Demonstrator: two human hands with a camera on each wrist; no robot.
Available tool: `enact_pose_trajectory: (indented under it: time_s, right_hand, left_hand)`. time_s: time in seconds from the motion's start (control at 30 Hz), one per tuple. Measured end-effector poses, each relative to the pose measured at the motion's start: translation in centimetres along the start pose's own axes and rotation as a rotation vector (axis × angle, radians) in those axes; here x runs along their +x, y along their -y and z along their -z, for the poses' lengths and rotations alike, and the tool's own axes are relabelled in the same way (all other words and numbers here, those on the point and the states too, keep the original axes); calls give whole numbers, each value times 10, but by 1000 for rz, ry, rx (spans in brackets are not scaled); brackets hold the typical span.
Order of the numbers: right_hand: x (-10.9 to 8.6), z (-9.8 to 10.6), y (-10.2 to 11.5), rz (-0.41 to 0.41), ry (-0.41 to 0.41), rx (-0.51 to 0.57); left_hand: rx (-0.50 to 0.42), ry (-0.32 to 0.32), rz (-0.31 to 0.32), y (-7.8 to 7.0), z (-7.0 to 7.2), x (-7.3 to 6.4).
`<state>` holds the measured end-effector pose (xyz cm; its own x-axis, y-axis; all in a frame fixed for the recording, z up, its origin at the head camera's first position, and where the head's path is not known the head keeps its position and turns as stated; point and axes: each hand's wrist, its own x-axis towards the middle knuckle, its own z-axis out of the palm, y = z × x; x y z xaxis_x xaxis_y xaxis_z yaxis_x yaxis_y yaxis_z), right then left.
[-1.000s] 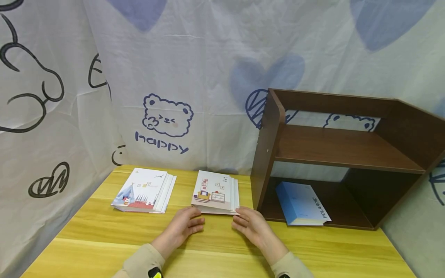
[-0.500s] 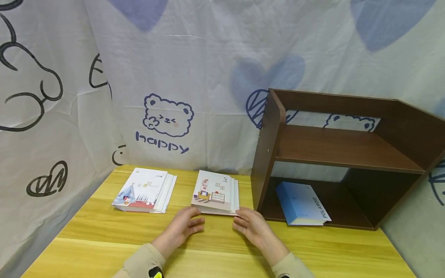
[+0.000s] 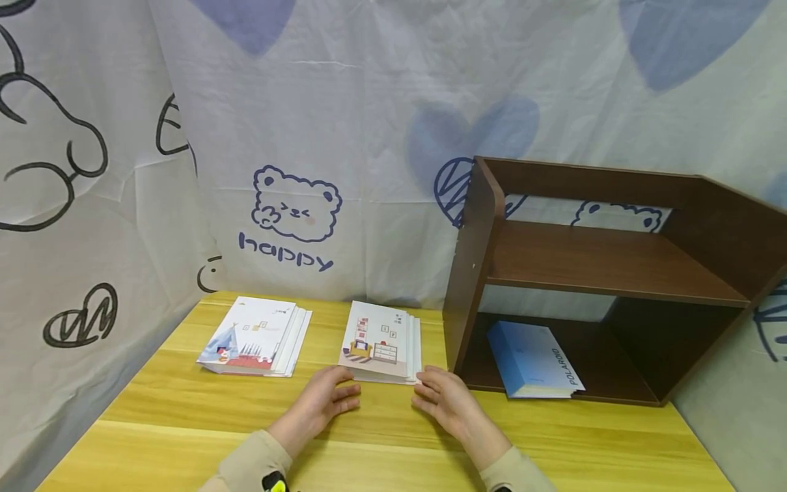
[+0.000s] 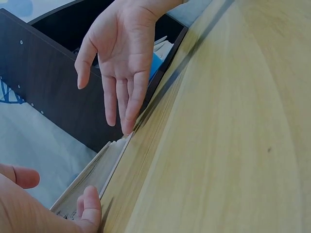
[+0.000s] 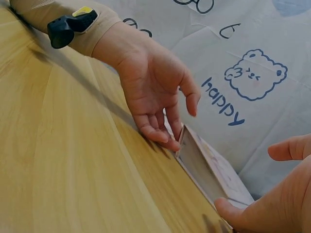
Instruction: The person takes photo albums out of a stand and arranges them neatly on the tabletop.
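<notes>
A white-covered book (image 3: 376, 342) with a drawing of a yellow armchair and a dresser lies flat on the table. My left hand (image 3: 320, 403) is at its near left corner, fingers loosely bent and thumb apart. At the near right corner is my right hand (image 3: 451, 406), fingertips right at the book's edge. The left wrist view shows the right hand's palm (image 4: 127, 53) facing inward, with relaxed fingers. In the right wrist view the left hand's palm (image 5: 155, 80) faces the book's near edge (image 5: 199, 160). Neither hand curls round the book.
Another white book (image 3: 252, 338) with a tent drawing lies to the left. A dark brown two-tier shelf (image 3: 470, 287) stands at the right; a blue and white book marked POLAROID (image 3: 541, 362) lies on its lower level. Behind hangs a printed cloth (image 3: 381, 137).
The middle book has shifted very slightly, its near edge a little closer to me. Both hands keep nearly the same place and pose.
</notes>
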<state>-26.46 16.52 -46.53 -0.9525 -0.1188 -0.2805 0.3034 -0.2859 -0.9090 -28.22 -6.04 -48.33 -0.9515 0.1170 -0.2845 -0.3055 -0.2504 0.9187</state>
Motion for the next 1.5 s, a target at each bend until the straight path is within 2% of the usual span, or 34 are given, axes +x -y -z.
enact_pose_trajectory:
  time_s: [0.43, 0.73, 1.0, 1.23, 1.5]
  right_hand:
    - [0, 0, 1, 3, -5, -17]
    - [-1, 1, 3, -8, -2, -33]
    - [-6, 0, 8, 4, 31, -67]
    - [-9, -1, 13, 17, 56, -117]
    - [-13, -2, 21, 30, 81, -126]
  left_hand:
    - [4, -32, -12, -5, 3, 1]
    - [75, -51, -41, -9, 8, 3]
    - [91, -68, -57, -19, 11, 1]
    - [124, -57, -75, -26, 11, -3]
    - [135, -41, -105, -31, 10, -7]
